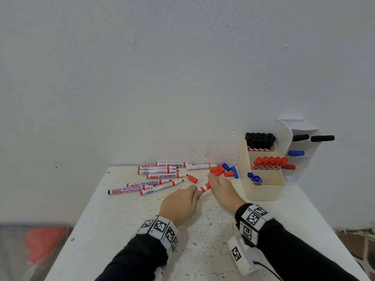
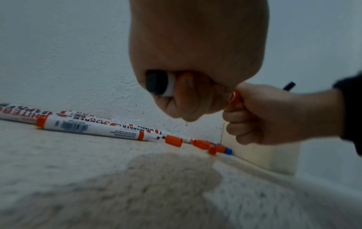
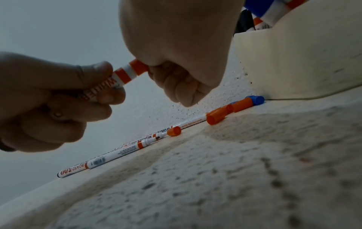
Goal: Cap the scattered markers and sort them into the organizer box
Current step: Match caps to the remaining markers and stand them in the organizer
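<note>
Both hands hold one red whiteboard marker (image 1: 204,188) just above the table. My left hand (image 1: 179,201) is curled round its white barrel (image 3: 117,79), and the marker's black end (image 2: 157,82) shows inside the fist. My right hand (image 1: 221,188) grips the red cap (image 3: 138,67) at the other end; the cap sits against the red collar. Several uncapped red markers (image 1: 160,176) lie scattered behind the hands. Loose red caps (image 1: 217,170) and blue caps (image 1: 233,171) lie beside the cream organizer box (image 1: 263,191).
The organizer box holds black markers (image 1: 259,141) in its far slot, red ones (image 1: 269,162) in the middle and blue ones (image 1: 256,179) in the near slot. A white holder (image 1: 300,151) stands behind it. The wall rises at the table's back edge.
</note>
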`<move>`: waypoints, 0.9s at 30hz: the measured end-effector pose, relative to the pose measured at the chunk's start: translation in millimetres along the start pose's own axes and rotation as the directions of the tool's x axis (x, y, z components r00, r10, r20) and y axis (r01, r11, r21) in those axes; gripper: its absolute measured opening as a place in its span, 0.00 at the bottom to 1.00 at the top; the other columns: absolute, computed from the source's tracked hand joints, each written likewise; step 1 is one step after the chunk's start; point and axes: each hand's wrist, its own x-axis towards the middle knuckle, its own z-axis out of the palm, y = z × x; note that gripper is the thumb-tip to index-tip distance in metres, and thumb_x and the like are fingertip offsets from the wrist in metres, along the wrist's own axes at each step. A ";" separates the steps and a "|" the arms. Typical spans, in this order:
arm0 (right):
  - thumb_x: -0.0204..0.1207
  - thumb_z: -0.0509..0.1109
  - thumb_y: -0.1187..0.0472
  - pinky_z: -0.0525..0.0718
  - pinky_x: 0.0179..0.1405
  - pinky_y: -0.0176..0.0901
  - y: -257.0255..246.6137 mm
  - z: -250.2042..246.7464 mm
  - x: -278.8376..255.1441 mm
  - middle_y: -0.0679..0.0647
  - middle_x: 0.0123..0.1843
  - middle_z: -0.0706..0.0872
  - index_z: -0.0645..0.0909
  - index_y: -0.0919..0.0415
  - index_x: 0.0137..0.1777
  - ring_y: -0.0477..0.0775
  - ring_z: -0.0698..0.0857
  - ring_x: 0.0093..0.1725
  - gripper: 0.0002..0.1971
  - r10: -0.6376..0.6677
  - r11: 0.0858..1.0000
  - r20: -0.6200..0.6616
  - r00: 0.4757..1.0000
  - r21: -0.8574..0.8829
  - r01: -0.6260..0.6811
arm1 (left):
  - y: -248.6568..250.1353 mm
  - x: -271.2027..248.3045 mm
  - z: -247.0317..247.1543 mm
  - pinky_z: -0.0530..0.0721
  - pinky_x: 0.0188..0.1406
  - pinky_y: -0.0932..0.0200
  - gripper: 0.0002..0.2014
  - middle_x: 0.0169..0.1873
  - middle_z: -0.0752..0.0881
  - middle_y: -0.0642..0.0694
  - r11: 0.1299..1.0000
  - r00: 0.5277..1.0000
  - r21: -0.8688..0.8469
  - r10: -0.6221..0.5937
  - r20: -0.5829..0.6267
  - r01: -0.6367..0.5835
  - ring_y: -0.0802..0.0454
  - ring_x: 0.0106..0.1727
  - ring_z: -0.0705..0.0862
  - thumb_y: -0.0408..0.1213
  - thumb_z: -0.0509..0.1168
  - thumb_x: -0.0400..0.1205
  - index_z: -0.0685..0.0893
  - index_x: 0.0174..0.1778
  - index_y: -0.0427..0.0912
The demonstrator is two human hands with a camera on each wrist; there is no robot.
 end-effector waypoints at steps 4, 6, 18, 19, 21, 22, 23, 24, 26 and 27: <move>0.85 0.50 0.57 0.61 0.28 0.40 -6.7 0.6 -1.1 0.50 0.26 0.62 0.63 0.55 0.28 0.46 0.62 0.27 0.20 -0.020 0.998 -0.005 1.000 0.062 0.020 | 8.1 4.8 -14.5 0.66 0.24 0.67 0.19 0.25 0.72 0.52 0.959 0.988 -0.283 0.020 0.154 0.024 0.57 0.24 0.68 0.48 0.47 0.87 0.69 0.32 0.48; 0.85 0.50 0.57 0.61 0.28 0.40 -9.9 -0.7 -1.1 0.49 0.25 0.62 0.64 0.55 0.28 0.46 0.62 0.26 0.21 -0.023 0.997 -0.005 1.000 0.077 0.024 | 10.8 5.3 -19.2 0.62 0.16 0.67 0.20 0.23 0.68 0.52 0.882 0.964 -0.449 -0.021 0.267 0.143 0.58 0.18 0.63 0.51 0.46 0.87 0.67 0.32 0.46; 0.77 0.68 0.57 0.79 0.32 0.25 -56.0 -16.2 -3.5 0.49 0.37 0.83 0.80 0.59 0.47 0.37 0.81 0.32 0.06 -0.300 0.952 -0.155 0.941 0.013 0.306 | -8.6 10.5 -20.5 0.74 0.58 0.60 0.24 0.53 0.83 0.52 0.925 0.989 -0.358 -0.147 -0.033 0.126 0.54 0.54 0.80 0.49 0.44 0.88 0.83 0.58 0.41; 0.77 0.69 0.58 0.81 0.35 0.24 -64.4 -23.0 -5.1 0.48 0.39 0.83 0.80 0.60 0.51 0.39 0.83 0.35 0.08 -0.326 0.943 -0.194 0.925 -0.007 0.332 | -16.3 11.9 -21.0 0.74 0.61 0.58 0.21 0.58 0.82 0.48 0.964 0.981 -0.207 -0.184 -0.057 0.169 0.51 0.58 0.80 0.48 0.47 0.88 0.81 0.61 0.40; 0.76 0.69 0.60 0.84 0.39 0.26 -81.8 -43.1 -9.1 0.45 0.41 0.82 0.79 0.62 0.55 0.42 0.85 0.38 0.10 -0.389 0.920 -0.291 0.874 -0.077 0.384 | -30.9 13.4 -21.4 0.75 0.67 0.51 0.17 0.67 0.77 0.44 0.947 0.953 0.107 -0.301 -0.021 0.302 0.48 0.67 0.75 0.43 0.53 0.86 0.75 0.69 0.43; 0.77 0.68 0.61 0.84 0.40 0.27 -89.4 -55.3 -10.9 0.45 0.41 0.82 0.79 0.63 0.55 0.42 0.85 0.38 0.10 -0.425 0.905 -0.340 0.839 -0.128 0.406 | -37.2 13.9 -20.6 0.74 0.70 0.48 0.18 0.70 0.74 0.44 0.916 0.938 0.217 -0.347 0.004 0.337 0.46 0.71 0.72 0.41 0.53 0.86 0.72 0.72 0.44; 0.77 0.67 0.62 0.84 0.41 0.28 -95.1 -68.2 -12.5 0.47 0.41 0.82 0.79 0.64 0.55 0.43 0.85 0.39 0.09 -0.455 0.890 -0.387 0.802 -0.183 0.417 | -41.7 13.3 -20.6 0.72 0.72 0.45 0.20 0.72 0.72 0.44 0.894 0.928 0.276 -0.372 0.021 0.353 0.46 0.73 0.70 0.39 0.54 0.85 0.69 0.74 0.45; 0.78 0.67 0.62 0.83 0.42 0.29 -98.2 -81.3 -13.5 0.49 0.43 0.83 0.80 0.64 0.55 0.45 0.85 0.40 0.09 -0.480 0.877 -0.430 0.765 -0.238 0.417 | -45.4 12.8 -19.9 0.69 0.74 0.44 0.21 0.73 0.71 0.45 0.882 0.925 0.310 -0.380 0.023 0.354 0.46 0.75 0.68 0.38 0.54 0.85 0.68 0.75 0.45; 0.79 0.65 0.62 0.82 0.45 0.32 -97.6 -105.1 -14.2 0.53 0.45 0.85 0.80 0.64 0.54 0.49 0.84 0.43 0.08 -0.524 0.850 -0.499 0.690 -0.364 0.382 | -49.5 11.8 -19.0 0.66 0.76 0.45 0.21 0.74 0.70 0.46 0.869 0.930 0.354 -0.368 -0.002 0.345 0.47 0.76 0.67 0.37 0.55 0.84 0.67 0.76 0.45; 0.79 0.65 0.62 0.83 0.47 0.38 -94.3 -115.3 -13.6 0.54 0.45 0.85 0.80 0.64 0.54 0.51 0.84 0.44 0.08 -0.540 0.835 -0.516 0.665 -0.424 0.350 | -50.6 11.6 -18.7 0.66 0.77 0.46 0.21 0.74 0.71 0.46 0.866 0.932 0.367 -0.361 -0.012 0.340 0.47 0.76 0.67 0.36 0.55 0.84 0.67 0.75 0.45</move>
